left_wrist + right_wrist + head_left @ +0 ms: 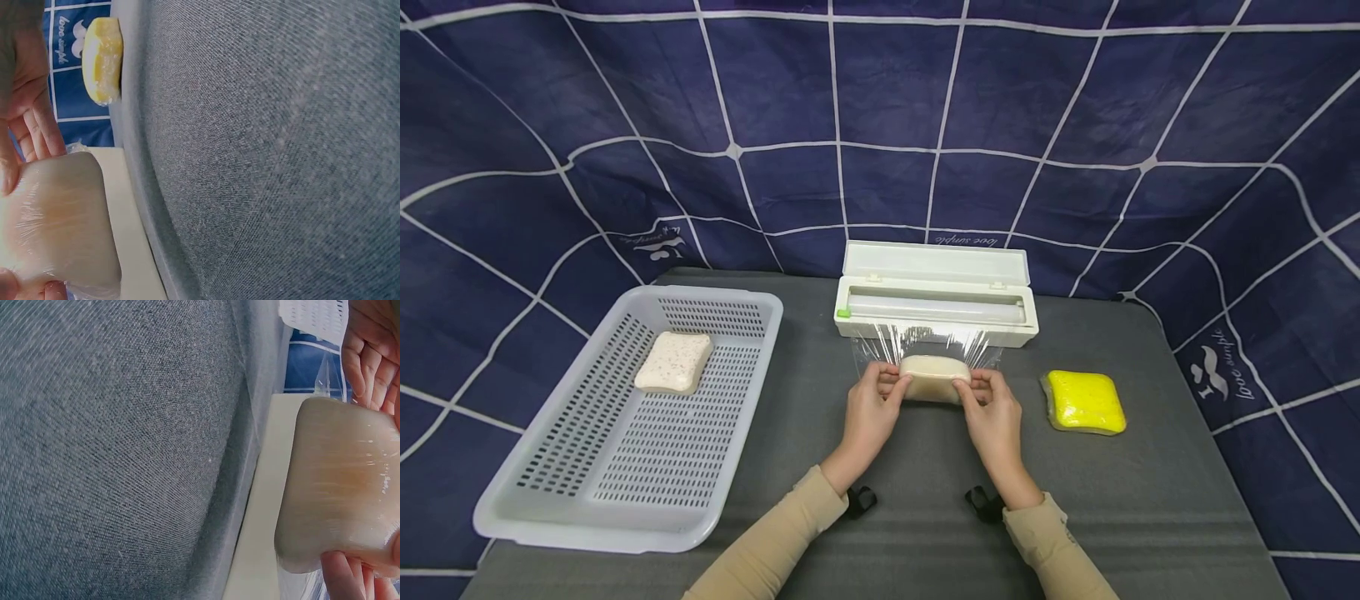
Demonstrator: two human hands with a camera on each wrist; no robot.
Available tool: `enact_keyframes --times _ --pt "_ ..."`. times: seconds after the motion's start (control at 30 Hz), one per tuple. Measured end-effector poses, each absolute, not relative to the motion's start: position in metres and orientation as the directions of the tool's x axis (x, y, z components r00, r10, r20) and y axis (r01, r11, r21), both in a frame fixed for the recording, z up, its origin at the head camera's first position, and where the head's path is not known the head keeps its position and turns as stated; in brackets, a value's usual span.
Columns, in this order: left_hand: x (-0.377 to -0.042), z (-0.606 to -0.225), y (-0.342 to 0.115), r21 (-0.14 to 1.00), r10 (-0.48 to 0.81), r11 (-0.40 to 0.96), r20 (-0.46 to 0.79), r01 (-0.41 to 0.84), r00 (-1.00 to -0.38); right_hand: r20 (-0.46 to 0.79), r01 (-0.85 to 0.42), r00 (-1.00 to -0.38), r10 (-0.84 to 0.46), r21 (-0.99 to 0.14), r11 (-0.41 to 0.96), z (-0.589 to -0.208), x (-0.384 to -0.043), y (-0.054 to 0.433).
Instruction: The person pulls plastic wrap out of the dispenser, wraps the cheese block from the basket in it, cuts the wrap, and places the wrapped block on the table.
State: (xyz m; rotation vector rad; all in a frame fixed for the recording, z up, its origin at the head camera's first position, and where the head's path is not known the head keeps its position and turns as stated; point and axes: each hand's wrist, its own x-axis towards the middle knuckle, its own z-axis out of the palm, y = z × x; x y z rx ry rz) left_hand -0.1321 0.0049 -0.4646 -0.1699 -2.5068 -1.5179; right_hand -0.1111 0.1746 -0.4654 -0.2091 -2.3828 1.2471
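A cream sponge point(934, 379) is held up between both hands just in front of the cling film dispenser point(936, 333). My left hand point(868, 417) pinches its left end and my right hand point(996, 421) pinches the right end, thumbs on the near side. Clear cling film point(891, 337) stretches in creases from the dispenser to the sponge. In both wrist views, film lies tight over the face of the sponge point(59, 219), with loose film at its ends. The film roll point(936, 308) shows inside the dispenser, whose lid stands up.
At the left is a pale plastic basket point(745, 400) holding a speckled cream sponge point(673, 362). A film-wrapped yellow sponge point(1085, 402) lies right of my right hand. The grey table point(917, 533) is backed by a dark blue checked curtain point(887, 92).
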Motion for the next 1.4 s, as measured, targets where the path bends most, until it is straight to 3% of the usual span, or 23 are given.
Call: enact_keyframes --times 0.6,0.87,1.4 --pt "-0.146 -0.461 0.008 0.871 -0.024 0.451 0.228 0.193 -0.973 0.323 -0.076 -0.883 0.341 -0.815 0.575 -0.463 -0.123 0.177" --pt "-0.160 -0.453 0.012 0.870 -0.011 0.449 0.234 0.205 -0.972 0.390 -0.113 -0.860 0.331 -0.776 0.621 -0.459 -0.137 0.181" --pt "-0.187 -0.458 0.016 0.850 -0.023 0.498 0.207 0.168 -0.978 0.318 -0.038 -0.896 0.309 -0.750 0.660 -0.461 -0.169 0.186"
